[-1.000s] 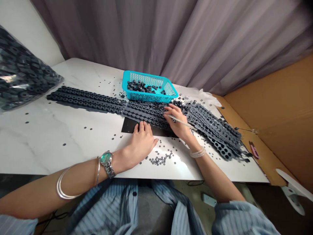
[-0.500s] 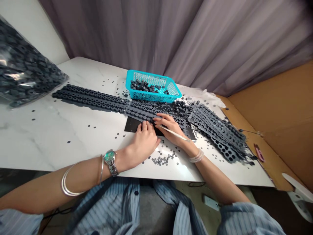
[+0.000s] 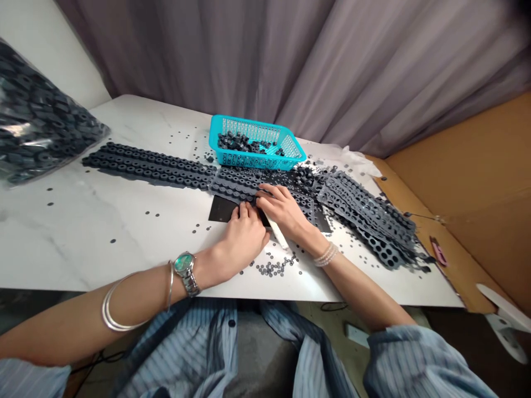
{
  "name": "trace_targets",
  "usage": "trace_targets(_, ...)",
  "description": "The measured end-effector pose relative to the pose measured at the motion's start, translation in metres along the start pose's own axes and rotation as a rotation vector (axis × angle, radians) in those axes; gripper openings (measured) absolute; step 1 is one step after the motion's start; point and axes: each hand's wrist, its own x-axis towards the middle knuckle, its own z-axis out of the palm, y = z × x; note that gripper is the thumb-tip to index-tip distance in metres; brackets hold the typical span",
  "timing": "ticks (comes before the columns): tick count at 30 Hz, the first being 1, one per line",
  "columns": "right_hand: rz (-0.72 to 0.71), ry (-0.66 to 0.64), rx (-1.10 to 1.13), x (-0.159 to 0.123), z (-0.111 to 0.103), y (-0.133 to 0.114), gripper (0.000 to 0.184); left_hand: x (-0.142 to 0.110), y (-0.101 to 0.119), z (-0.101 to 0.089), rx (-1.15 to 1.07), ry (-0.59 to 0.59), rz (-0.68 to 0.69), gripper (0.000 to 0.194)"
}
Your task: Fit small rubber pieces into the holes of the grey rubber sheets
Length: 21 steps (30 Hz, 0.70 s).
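My left hand [image 3: 243, 235] lies flat on the near edge of a grey rubber sheet of moulded rings [image 3: 244, 185], which rests on a black mat [image 3: 219, 209]. Its fingers are together, pressing the sheet down. My right hand [image 3: 282, 210] sits just to the right, fingertips on the same sheet beside my left fingers. It is closed round a thin pale stick [image 3: 277, 232] that points back toward my wrist.
A turquoise basket [image 3: 257, 145] with loose dark rings stands behind the sheet. A long ring strip [image 3: 149, 165] stretches left, a heap of punched sheets [image 3: 365, 215] lies right. A bag of rings [image 3: 37, 132] is far left, a cardboard wall [image 3: 477, 182] right. Small punched discs [image 3: 274, 268] litter the white table [image 3: 83, 232].
My right hand has slid left along the sheet until it meets my left fingers, and the stick has swung down toward me. My left hand has stayed in place.
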Motion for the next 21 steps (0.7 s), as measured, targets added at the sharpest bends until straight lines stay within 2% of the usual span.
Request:
trace_targets(2, 0.100, 0.068, -0.031, 0.003, -0.005, 0.005, 0.017, 0.000, -0.001, 0.000, -0.008, -0.002, 0.006, 0.056)
trace_targets(6, 0.401, 0.260, -0.051, -0.006, -0.010, 0.030, 0.018, 0.000, -0.001, 0.006, -0.012, 0.034, 0.011, 0.063)
trace_targets(11, 0.605, 0.340, 0.038, -0.021, -0.007, 0.054, 0.010, -0.001, -0.001, 0.012, -0.007, 0.084, 0.017, 0.062)
trace_targets(13, 0.605, 0.388, 0.133, -0.019, -0.007, 0.051, 0.010, -0.001, -0.001, 0.012, 0.001, 0.091, 0.032, 0.060)
trace_targets(16, 0.527, 0.402, 0.299, -0.009, -0.008, 0.037, 0.011, -0.002, 0.000, 0.010, 0.000, 0.100, 0.048, 0.057)
trace_targets(21, 0.360, 0.239, 0.459, 0.002, 0.000, 0.014, 0.010, -0.001, -0.001, 0.009, -0.052, 0.119, 0.046, 0.054)
